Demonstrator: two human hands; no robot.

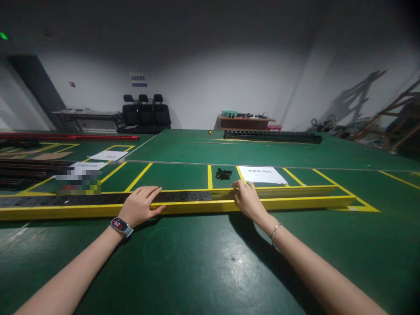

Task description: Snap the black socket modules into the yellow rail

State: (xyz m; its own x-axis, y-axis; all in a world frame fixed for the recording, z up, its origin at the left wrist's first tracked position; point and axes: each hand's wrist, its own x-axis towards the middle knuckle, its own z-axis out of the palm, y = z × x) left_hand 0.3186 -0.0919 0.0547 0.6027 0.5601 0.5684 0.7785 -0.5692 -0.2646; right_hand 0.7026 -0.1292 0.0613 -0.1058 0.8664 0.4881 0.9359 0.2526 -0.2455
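Observation:
A long yellow metal channel (282, 204) lies across the green surface in front of me. Black power socket modules (194, 196) sit in a row inside its left and middle part, while the right end of the channel holds no modules. My left hand (139, 203) rests across the modules and channel, its fingers stretched out and the thumb apart along the near wall. To the right of the last module, my right hand (246, 197) reaches over the channel with bent fingers closed at its far wall. The thumb of that hand is hidden.
Small black parts (223, 174) and a white printed sheet (262, 175) lie just beyond the channel. Yellow tape lines (139, 176) mark the green surface. Dark rails (272, 136) lie farther back, others (29, 173) at left. Black seats (146, 114) stand by the wall.

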